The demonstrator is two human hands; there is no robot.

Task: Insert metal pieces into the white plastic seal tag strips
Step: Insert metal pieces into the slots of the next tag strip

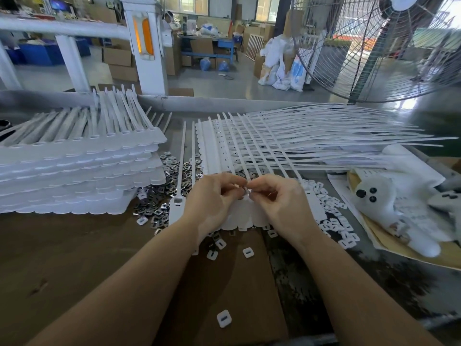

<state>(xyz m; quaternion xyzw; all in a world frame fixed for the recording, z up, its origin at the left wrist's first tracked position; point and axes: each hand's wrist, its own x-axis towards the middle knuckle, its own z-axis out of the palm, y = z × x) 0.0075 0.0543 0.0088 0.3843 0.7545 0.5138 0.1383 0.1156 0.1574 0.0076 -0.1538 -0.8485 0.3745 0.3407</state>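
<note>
Between both hands: metal piece.

Head-worn camera looks forward and down, close over the workbench.

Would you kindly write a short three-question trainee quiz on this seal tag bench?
1. True or false: both hands meet over the tag strip sheet at the near edge of the bench.
2. The tall stack of strip sheets lies on which side: A left, B right?
3. What lies scattered between the stack and the left hand?

Key: 1 true. 2 A. 3 Small metal pieces; the right hand pinches something tiny, too small to name.
</note>
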